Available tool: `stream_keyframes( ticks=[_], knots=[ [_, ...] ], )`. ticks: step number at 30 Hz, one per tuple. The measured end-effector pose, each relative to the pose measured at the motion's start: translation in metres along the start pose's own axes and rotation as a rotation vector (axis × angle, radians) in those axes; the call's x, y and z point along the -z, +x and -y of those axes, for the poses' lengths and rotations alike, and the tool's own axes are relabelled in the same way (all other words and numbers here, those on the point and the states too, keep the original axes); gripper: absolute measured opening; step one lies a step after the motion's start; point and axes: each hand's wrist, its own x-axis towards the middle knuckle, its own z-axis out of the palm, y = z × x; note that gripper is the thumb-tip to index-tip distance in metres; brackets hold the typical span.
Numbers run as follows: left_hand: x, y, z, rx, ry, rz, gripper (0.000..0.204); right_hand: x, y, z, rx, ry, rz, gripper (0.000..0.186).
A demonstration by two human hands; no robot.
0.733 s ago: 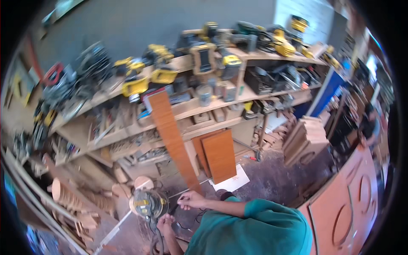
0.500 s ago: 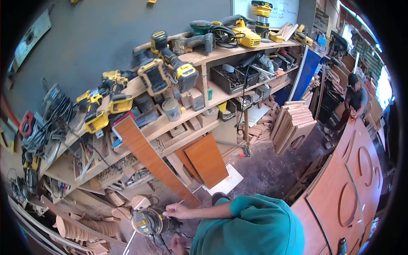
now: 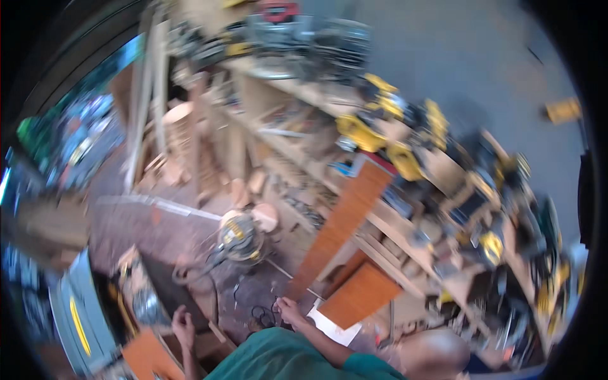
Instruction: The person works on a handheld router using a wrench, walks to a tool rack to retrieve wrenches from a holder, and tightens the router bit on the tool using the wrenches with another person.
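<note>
My right hand (image 3: 290, 311) is low in the middle with its fingers curled together; anything inside them is too blurred to name. Loops of dark cable (image 3: 261, 313) lie just left of it. A long reddish-brown board (image 3: 345, 221) slants up from beside this hand to the shelves. My left hand (image 3: 183, 326) is raised at the lower left, fingers partly spread and nothing visible in them. Ahead, between the hands and the wood pieces, a round yellow-and-black machine (image 3: 239, 237) with a hose stands on the floor, apart from both hands.
A grey toolbox lid with a yellow handle (image 3: 79, 326) is at the left, near an orange-brown panel (image 3: 152, 354). Another brown panel (image 3: 361, 294) leans below the shelves. Cordless tools (image 3: 361, 133) line the shelf top. Round wood discs (image 3: 180, 136) are stacked further off.
The view has swung left and blurred. My right hand has come away from the round machine. My left hand, low beside the machine before, is now raised near the toolbox.
</note>
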Motion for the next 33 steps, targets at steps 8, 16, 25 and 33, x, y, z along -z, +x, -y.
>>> stream_keyframes(
  ticks=[8, 16, 25, 33],
  knots=[
    [0.250, -0.266, -0.002, 0.632, 1.120, -0.733, 0.048, -0.018, -0.002, -0.050, -0.018, -0.467, 0.470, 0.028],
    [0.224, -0.345, 0.042, 1.459, 1.054, -0.625, 0.069, -0.039, -0.038, -0.040, -0.246, -0.561, 0.604, 0.028],
    [0.207, -0.322, 0.061, 1.032, 0.008, -0.558, 0.078, -0.067, -0.050, -0.101, -0.162, -0.394, 0.580, 0.031],
    [0.191, -0.266, 0.036, 1.050, 0.345, -0.628, 0.073, -0.093, -0.062, -0.095, -0.178, -0.429, 0.481, 0.027]
  ],
)
